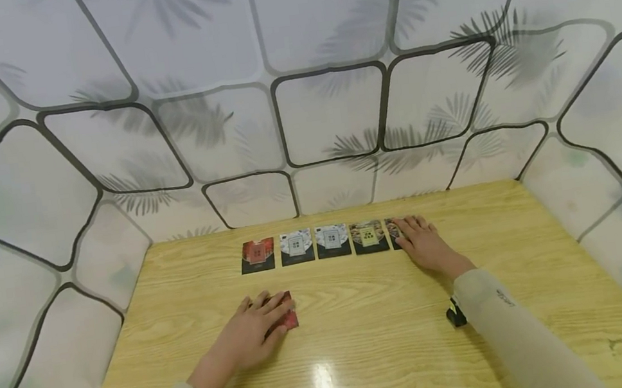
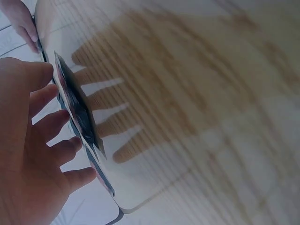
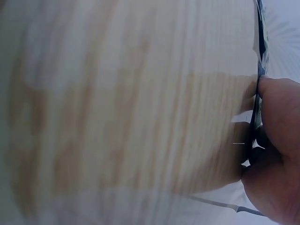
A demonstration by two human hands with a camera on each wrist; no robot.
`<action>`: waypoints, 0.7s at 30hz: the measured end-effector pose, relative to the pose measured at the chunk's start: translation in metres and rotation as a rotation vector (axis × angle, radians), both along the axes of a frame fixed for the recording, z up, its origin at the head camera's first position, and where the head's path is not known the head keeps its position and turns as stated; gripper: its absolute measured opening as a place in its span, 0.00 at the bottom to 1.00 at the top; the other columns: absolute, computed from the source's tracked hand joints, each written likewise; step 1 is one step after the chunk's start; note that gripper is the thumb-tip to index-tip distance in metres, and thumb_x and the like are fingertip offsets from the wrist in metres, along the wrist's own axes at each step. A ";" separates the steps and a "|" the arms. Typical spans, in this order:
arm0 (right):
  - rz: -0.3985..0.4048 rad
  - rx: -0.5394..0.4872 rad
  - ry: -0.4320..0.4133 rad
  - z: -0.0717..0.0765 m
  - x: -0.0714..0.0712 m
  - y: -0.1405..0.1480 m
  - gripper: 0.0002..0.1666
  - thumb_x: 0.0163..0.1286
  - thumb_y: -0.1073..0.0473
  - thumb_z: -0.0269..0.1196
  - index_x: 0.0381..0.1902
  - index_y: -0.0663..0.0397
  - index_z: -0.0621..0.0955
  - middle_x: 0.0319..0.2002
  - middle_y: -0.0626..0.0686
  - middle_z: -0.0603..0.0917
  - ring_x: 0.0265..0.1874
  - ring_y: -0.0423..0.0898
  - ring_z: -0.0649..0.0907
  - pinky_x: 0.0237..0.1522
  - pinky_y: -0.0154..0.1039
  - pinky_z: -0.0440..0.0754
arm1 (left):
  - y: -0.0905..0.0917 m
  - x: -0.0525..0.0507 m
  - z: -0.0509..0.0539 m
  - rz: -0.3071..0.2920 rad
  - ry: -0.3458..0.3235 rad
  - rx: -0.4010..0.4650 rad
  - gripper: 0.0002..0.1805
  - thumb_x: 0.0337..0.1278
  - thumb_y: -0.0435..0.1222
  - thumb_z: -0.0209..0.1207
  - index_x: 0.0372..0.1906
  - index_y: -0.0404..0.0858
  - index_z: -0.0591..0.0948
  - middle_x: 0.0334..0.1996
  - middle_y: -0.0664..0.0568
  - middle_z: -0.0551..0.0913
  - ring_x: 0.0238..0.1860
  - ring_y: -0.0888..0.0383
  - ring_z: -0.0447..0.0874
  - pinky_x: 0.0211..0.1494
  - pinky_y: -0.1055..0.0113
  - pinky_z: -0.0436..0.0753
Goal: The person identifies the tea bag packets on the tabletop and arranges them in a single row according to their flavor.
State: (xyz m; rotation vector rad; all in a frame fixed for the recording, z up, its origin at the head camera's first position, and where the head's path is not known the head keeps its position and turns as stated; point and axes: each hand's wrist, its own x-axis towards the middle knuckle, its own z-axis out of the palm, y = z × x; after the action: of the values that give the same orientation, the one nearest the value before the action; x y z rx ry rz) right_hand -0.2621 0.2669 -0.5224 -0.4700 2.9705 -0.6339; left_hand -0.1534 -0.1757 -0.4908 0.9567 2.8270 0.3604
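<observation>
My left hand [image 1: 251, 334] lies spread over a red packet [image 1: 292, 317] on the table, in front of a row of flat packets; its fingers hide most of that packet. In the left wrist view the packet [image 2: 80, 112] looks dark and slightly raised at one edge. At the row's right end my right hand [image 1: 427, 246] rests with extended fingers on a dark, colourful packet [image 1: 392, 233], covering its right part. Left of it stand a yellow-labelled packet [image 1: 369, 236], two white-and-black packets [image 1: 332, 241] and a red-and-black packet [image 1: 257, 255].
The wooden table [image 1: 364, 343] has its back and side edges against white fabric walls [image 1: 330, 114] with dark outlines and leaf prints. A black wrist device [image 1: 455, 313] hangs at my right cuff.
</observation>
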 end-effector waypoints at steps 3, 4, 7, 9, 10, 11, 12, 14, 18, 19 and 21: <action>-0.001 0.003 -0.002 -0.001 0.000 0.000 0.34 0.88 0.53 0.46 0.83 0.63 0.58 0.81 0.76 0.54 0.80 0.80 0.50 0.76 0.81 0.48 | -0.001 0.000 -0.001 0.009 0.009 -0.007 0.27 0.83 0.46 0.50 0.80 0.49 0.71 0.79 0.44 0.70 0.78 0.32 0.67 0.76 0.26 0.65; -0.001 0.004 -0.001 -0.001 0.000 0.000 0.34 0.88 0.53 0.47 0.83 0.63 0.58 0.81 0.76 0.54 0.80 0.80 0.50 0.76 0.81 0.48 | -0.001 0.000 -0.001 0.012 0.013 -0.012 0.27 0.83 0.46 0.50 0.80 0.50 0.71 0.79 0.44 0.70 0.78 0.32 0.67 0.76 0.26 0.65; -0.004 0.004 -0.001 -0.001 0.000 0.001 0.34 0.88 0.53 0.47 0.83 0.63 0.58 0.81 0.76 0.54 0.80 0.80 0.50 0.76 0.81 0.48 | -0.003 0.000 -0.002 0.022 0.019 -0.027 0.27 0.83 0.46 0.49 0.79 0.50 0.72 0.79 0.45 0.70 0.78 0.33 0.67 0.76 0.27 0.66; -0.005 0.003 -0.001 -0.001 0.000 0.001 0.35 0.88 0.53 0.47 0.84 0.63 0.57 0.81 0.76 0.54 0.80 0.80 0.50 0.76 0.81 0.48 | -0.004 0.000 -0.002 0.028 0.017 -0.030 0.27 0.83 0.46 0.49 0.79 0.50 0.72 0.79 0.44 0.70 0.78 0.33 0.67 0.76 0.27 0.65; -0.005 0.003 -0.001 -0.001 0.000 0.001 0.35 0.88 0.53 0.47 0.84 0.63 0.57 0.81 0.76 0.54 0.80 0.80 0.50 0.76 0.81 0.48 | -0.004 0.000 -0.001 0.031 0.014 -0.029 0.27 0.83 0.46 0.49 0.79 0.49 0.72 0.79 0.44 0.70 0.78 0.33 0.67 0.77 0.27 0.65; -0.006 0.004 -0.002 -0.001 0.000 0.001 0.35 0.88 0.53 0.47 0.84 0.63 0.57 0.81 0.76 0.54 0.80 0.80 0.50 0.76 0.81 0.48 | -0.005 0.000 -0.002 0.036 0.011 -0.028 0.27 0.83 0.46 0.49 0.79 0.48 0.72 0.79 0.44 0.70 0.78 0.33 0.67 0.77 0.27 0.65; -0.005 0.005 -0.002 -0.001 0.000 0.001 0.35 0.88 0.53 0.46 0.84 0.63 0.57 0.81 0.76 0.54 0.80 0.80 0.50 0.76 0.81 0.48 | -0.005 0.000 -0.002 0.040 0.005 -0.027 0.27 0.83 0.45 0.50 0.79 0.48 0.72 0.79 0.44 0.70 0.78 0.33 0.66 0.77 0.28 0.64; -0.005 0.010 -0.006 -0.002 0.000 0.001 0.35 0.88 0.53 0.46 0.84 0.63 0.56 0.81 0.76 0.54 0.80 0.80 0.50 0.76 0.81 0.48 | -0.006 0.001 -0.001 0.048 -0.004 -0.021 0.27 0.83 0.44 0.50 0.79 0.46 0.71 0.78 0.44 0.70 0.78 0.33 0.66 0.77 0.27 0.64; -0.004 0.009 -0.014 -0.001 0.000 0.000 0.35 0.89 0.52 0.46 0.84 0.63 0.56 0.81 0.76 0.53 0.80 0.79 0.49 0.77 0.80 0.47 | -0.008 0.001 -0.002 0.052 -0.002 -0.030 0.27 0.82 0.42 0.50 0.79 0.45 0.71 0.78 0.43 0.70 0.78 0.33 0.66 0.77 0.27 0.64; -0.005 0.007 -0.015 0.000 0.001 0.000 0.35 0.89 0.52 0.46 0.84 0.63 0.56 0.81 0.76 0.53 0.80 0.79 0.49 0.77 0.80 0.47 | -0.009 0.001 -0.002 0.051 0.004 -0.036 0.27 0.82 0.41 0.50 0.79 0.45 0.71 0.78 0.43 0.71 0.78 0.33 0.67 0.77 0.27 0.64; -0.006 0.002 -0.019 0.000 0.001 0.000 0.35 0.88 0.53 0.46 0.84 0.63 0.56 0.81 0.76 0.53 0.80 0.79 0.49 0.77 0.80 0.46 | -0.010 0.001 -0.002 0.048 0.016 -0.043 0.27 0.81 0.39 0.49 0.79 0.45 0.72 0.78 0.44 0.71 0.78 0.33 0.67 0.76 0.27 0.66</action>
State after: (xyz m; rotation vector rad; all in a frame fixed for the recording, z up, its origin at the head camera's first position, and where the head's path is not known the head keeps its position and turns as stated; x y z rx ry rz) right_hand -0.2610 0.2671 -0.5223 -0.4520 2.9554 -0.6324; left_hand -0.1527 -0.1854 -0.4931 0.8884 2.8640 0.2981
